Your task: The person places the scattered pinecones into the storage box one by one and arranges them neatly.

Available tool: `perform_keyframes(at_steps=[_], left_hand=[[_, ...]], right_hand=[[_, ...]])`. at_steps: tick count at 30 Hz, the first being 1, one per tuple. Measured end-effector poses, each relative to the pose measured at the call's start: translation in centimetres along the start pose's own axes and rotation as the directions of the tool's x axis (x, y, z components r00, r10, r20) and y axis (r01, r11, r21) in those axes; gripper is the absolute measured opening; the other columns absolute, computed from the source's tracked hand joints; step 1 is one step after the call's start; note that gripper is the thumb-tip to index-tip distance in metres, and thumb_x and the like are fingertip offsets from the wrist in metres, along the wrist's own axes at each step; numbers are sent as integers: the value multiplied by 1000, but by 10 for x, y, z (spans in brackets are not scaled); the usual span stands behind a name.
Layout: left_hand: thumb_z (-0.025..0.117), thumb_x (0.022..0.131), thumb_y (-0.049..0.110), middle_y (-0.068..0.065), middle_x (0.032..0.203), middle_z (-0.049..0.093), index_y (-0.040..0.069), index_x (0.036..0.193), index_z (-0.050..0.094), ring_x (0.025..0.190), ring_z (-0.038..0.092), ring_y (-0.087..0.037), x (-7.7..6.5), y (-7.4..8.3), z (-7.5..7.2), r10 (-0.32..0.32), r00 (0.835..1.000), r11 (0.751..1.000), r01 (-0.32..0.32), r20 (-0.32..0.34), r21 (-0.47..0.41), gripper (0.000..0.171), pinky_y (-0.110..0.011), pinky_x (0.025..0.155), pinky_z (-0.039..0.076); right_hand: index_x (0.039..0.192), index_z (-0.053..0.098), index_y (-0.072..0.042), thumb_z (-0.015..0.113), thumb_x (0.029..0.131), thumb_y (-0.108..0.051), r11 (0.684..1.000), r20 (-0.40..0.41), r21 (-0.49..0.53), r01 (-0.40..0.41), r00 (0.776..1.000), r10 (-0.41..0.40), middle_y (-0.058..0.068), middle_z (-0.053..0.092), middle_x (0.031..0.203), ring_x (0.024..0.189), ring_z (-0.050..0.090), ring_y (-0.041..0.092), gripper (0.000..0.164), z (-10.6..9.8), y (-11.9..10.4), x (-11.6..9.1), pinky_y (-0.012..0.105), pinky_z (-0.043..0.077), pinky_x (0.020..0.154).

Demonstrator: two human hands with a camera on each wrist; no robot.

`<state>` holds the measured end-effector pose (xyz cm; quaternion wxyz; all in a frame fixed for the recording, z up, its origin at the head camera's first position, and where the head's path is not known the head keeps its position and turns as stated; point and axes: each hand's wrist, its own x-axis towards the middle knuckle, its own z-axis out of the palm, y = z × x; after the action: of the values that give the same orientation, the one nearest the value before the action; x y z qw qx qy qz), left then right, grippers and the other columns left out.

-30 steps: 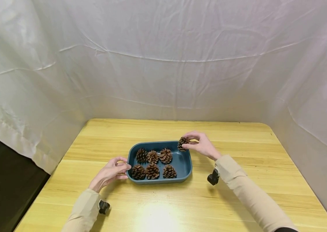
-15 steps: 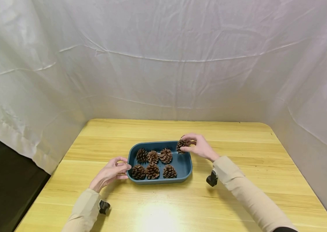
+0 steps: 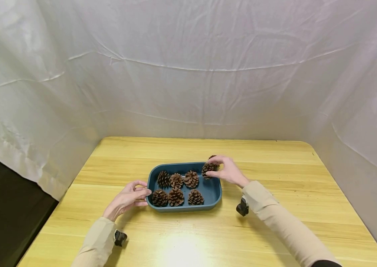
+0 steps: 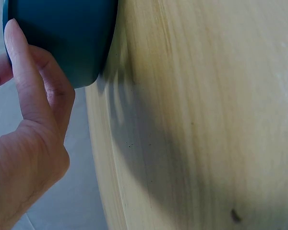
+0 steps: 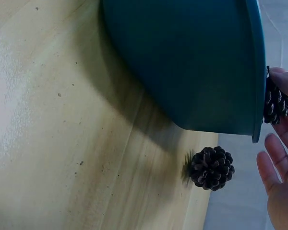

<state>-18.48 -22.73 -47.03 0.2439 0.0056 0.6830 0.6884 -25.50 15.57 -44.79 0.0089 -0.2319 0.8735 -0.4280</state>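
Observation:
My left hand (image 3: 126,198) grips the left end of a dark teal tray (image 3: 188,208), thumb over its rim and fingers against its outer wall. Several brown pine cones stand in the tray in two rows, among them one at the front right (image 3: 195,197). Over the far right corner, my right hand (image 3: 226,171) pinches another pine cone (image 3: 207,171) between thumb and fingers, right at the rim. In the right wrist view that pine cone (image 5: 277,101) shows beside the rim, partly hidden by it. A further pine cone (image 5: 212,168) lies on the table behind the tray.
The wooden table (image 3: 161,237) spreads around the tray on all sides. White cloth (image 3: 202,92) hangs behind it and at both sides. A black surface (image 3: 5,207) lies beyond the left table edge.
My right hand has moved left and slightly nearer with its pine cone, over the tray's far right corner. The pine cone behind the tray has come into sight. My left hand stays put.

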Motion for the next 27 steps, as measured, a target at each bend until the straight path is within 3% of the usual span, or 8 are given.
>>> perform_keyframes(at_steps=[15, 27], left_hand=[[60, 96, 5, 3, 92, 58, -2, 126, 34, 72, 55, -3, 0, -1, 0, -2, 1000, 1000, 2, -1, 9, 40, -21, 70, 64], [60, 96, 6, 2, 92, 58, -3, 127, 34, 71, 56, -3, 0, 0, 0, -6, 1000, 1000, 6, -1, 10, 42, -21, 70, 64]], right_hand=[[112, 74, -8, 83, 81, -17, 989, -34, -124, 78, 996, -83, 11, 72, 115, 108, 58, 29, 33, 9, 3, 0, 52, 51, 97], [117, 72, -4, 82, 82, -12, 992, -48, -108, 65, 996, -70, 14, 71, 118, 109, 57, 32, 37, 9, 3, 0, 51, 51, 94]])
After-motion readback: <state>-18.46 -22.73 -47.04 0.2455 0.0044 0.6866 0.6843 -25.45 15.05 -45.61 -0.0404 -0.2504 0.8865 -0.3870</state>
